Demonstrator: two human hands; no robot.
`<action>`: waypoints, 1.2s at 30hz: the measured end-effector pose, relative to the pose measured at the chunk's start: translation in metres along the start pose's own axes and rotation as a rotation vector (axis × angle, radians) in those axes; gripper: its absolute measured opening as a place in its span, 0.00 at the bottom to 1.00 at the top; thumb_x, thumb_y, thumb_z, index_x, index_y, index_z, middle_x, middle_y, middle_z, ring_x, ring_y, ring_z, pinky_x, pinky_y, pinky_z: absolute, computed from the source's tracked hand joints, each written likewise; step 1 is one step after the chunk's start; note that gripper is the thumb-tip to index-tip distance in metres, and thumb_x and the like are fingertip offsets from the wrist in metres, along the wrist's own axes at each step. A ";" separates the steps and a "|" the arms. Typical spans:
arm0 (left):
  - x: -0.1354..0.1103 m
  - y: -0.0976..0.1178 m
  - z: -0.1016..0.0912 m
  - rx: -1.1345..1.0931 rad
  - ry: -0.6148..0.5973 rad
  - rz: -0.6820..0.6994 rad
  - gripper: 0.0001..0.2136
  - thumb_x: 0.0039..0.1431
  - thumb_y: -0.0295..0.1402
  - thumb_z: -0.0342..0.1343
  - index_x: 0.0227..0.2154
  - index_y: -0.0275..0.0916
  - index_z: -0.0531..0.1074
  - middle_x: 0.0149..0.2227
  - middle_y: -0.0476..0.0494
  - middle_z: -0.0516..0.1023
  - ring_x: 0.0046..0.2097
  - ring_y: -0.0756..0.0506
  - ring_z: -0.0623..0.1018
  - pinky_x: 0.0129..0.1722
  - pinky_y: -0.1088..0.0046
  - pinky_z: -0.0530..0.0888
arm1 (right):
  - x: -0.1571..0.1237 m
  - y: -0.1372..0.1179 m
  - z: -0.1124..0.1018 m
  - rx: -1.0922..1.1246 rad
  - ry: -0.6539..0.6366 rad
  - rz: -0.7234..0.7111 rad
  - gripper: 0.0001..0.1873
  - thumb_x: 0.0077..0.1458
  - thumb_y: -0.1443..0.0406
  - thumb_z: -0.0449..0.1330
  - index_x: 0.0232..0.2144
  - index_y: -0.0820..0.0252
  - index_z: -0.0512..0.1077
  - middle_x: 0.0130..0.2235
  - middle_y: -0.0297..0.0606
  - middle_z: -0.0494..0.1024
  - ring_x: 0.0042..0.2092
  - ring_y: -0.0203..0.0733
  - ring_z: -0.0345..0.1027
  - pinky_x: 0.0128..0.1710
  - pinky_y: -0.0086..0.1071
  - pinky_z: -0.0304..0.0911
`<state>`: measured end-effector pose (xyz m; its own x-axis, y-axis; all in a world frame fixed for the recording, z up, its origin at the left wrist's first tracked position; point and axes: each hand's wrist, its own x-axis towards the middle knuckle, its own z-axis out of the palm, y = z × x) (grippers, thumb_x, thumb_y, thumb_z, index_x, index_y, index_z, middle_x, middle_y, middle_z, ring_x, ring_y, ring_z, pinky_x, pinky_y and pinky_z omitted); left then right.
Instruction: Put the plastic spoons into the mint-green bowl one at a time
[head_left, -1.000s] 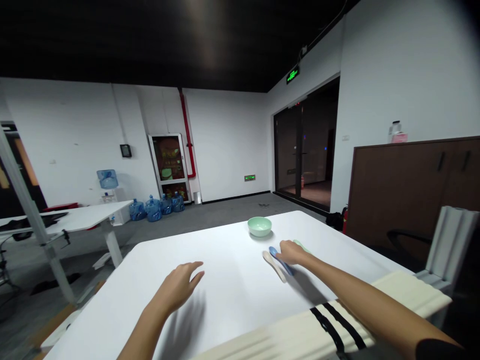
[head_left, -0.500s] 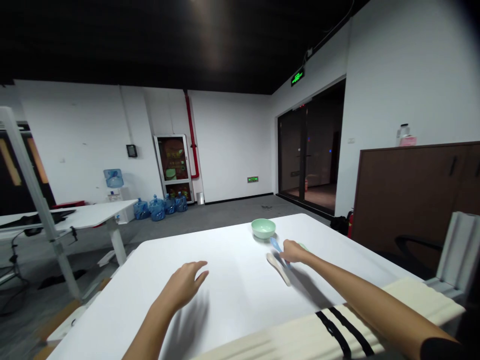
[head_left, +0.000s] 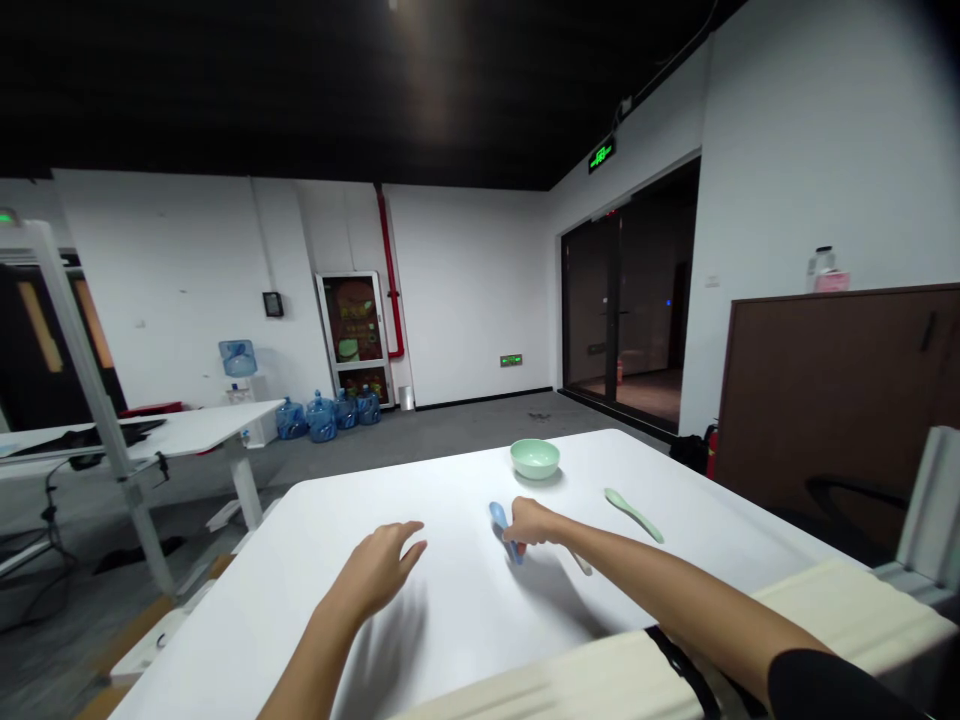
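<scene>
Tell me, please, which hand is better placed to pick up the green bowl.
Probably the left hand: it is open and empty. The right hand is nearer the green bowl, but it seems to be holding the blue spoon.

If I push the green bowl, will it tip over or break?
The green bowl sits low and wide on the table, so it would probably slide, not tip. Its smooth shine suggests slipperiness. It may be china, so dropping it could break it.
</scene>
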<state>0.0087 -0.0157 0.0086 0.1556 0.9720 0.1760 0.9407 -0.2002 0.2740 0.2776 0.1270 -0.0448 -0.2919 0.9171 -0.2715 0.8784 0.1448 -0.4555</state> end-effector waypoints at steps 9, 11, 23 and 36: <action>0.000 0.000 0.001 0.017 -0.006 0.005 0.25 0.64 0.48 0.41 0.56 0.42 0.69 0.56 0.40 0.74 0.57 0.38 0.72 0.54 0.61 0.68 | -0.011 -0.006 0.019 -0.042 -0.026 -0.007 0.10 0.41 0.63 0.61 0.15 0.63 0.73 0.25 0.39 0.79 0.24 0.35 0.67 0.25 0.26 0.61; 0.000 0.000 0.001 0.017 -0.011 0.000 0.25 0.64 0.48 0.40 0.56 0.42 0.69 0.56 0.40 0.74 0.57 0.38 0.72 0.54 0.61 0.68 | -0.010 -0.004 0.020 -0.054 -0.037 -0.012 0.10 0.41 0.63 0.62 0.14 0.63 0.72 0.24 0.39 0.78 0.24 0.35 0.67 0.26 0.26 0.62; 0.002 -0.001 0.001 0.019 -0.015 -0.004 0.25 0.64 0.48 0.41 0.56 0.42 0.69 0.56 0.41 0.74 0.57 0.38 0.72 0.54 0.61 0.68 | -0.013 -0.003 0.021 -0.072 -0.073 -0.021 0.12 0.42 0.61 0.61 0.15 0.64 0.71 0.24 0.41 0.78 0.24 0.36 0.67 0.25 0.28 0.62; 0.002 -0.001 0.002 0.015 -0.005 -0.002 0.25 0.63 0.48 0.41 0.55 0.42 0.70 0.55 0.41 0.75 0.57 0.38 0.72 0.53 0.61 0.69 | -0.031 0.023 -0.059 -0.149 0.432 -0.080 0.25 0.57 0.46 0.52 0.30 0.61 0.76 0.35 0.45 0.80 0.38 0.45 0.73 0.34 0.30 0.59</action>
<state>0.0084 -0.0133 0.0065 0.1548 0.9731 0.1708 0.9455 -0.1960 0.2600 0.3294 0.1233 0.0027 -0.2046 0.9669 0.1521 0.9136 0.2444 -0.3248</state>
